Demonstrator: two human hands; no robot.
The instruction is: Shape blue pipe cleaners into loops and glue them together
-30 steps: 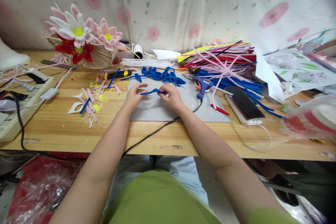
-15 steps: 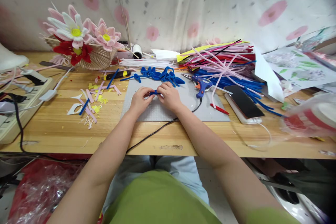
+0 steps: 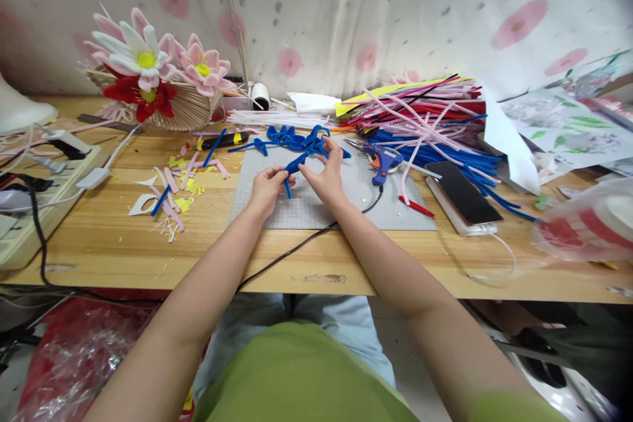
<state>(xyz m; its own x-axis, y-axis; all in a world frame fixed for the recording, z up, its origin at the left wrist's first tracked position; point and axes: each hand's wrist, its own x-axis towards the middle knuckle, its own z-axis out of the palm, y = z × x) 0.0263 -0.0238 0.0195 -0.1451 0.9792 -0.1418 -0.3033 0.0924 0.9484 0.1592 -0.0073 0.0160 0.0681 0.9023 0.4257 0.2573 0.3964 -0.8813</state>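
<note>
Both my hands are over a grey cutting mat point(image 3: 390, 211) on the wooden table. My left hand point(image 3: 265, 188) pinches the lower end of a blue pipe cleaner point(image 3: 297, 163) that is bent into a loop. My right hand point(image 3: 322, 175) holds the upper part of the same pipe cleaner with thumb and fingers. Just beyond my hands lies a heap of bent blue pipe cleaner shapes point(image 3: 291, 139).
A blue glue gun point(image 3: 382, 161) with a black cord, a phone point(image 3: 463, 192) and a big pile of coloured pipe cleaners point(image 3: 420, 112) lie to the right. A basket of handmade flowers point(image 3: 153, 82) and cut scraps point(image 3: 173, 188) are on the left, a power strip point(image 3: 30, 201) further left.
My hands came together along the blue pipe cleaner and folded it. Now it stands up as a loop, and my right hand has risen toward the blue heap.
</note>
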